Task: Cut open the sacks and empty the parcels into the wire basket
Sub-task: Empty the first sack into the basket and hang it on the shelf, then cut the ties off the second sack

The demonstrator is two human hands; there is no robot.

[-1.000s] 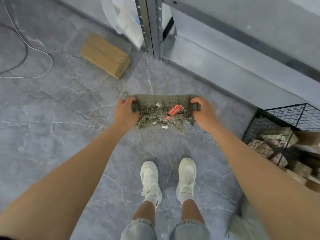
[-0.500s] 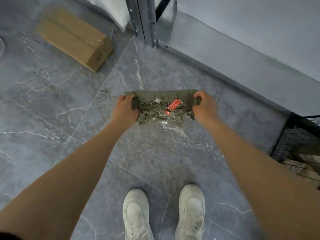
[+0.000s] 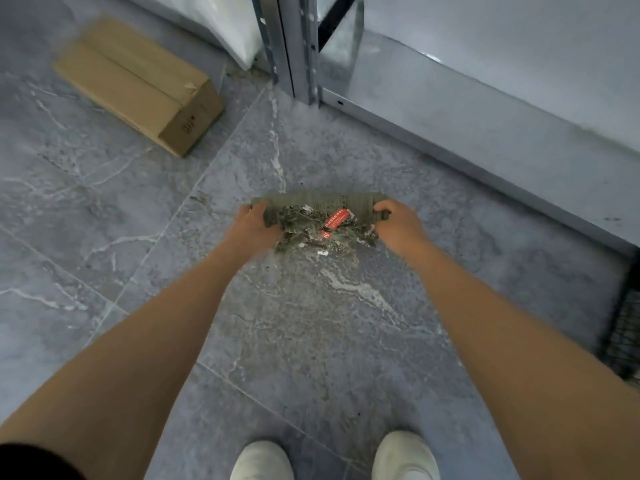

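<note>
I hold a folded grey-green woven sack [image 3: 313,202] out in front of me above the floor, with a frayed edge and a red label [image 3: 335,218] facing me. My left hand [image 3: 251,226] grips its left end and my right hand [image 3: 398,225] grips its right end, fingers curled round the folded cloth. The black wire basket [image 3: 623,327] shows only as a blurred strip at the right edge; its contents are out of view.
A long brown cardboard box [image 3: 138,83] lies on the grey marble floor at the upper left. A metal shelf post [image 3: 294,46] and a low grey shelf [image 3: 485,109] run along the back and right. My white shoes [image 3: 263,460] stand at the bottom.
The view has swung left and forward: the wire basket slid almost out of frame and the cardboard box came closer. Both hands keep the same hold on the folded sack.
</note>
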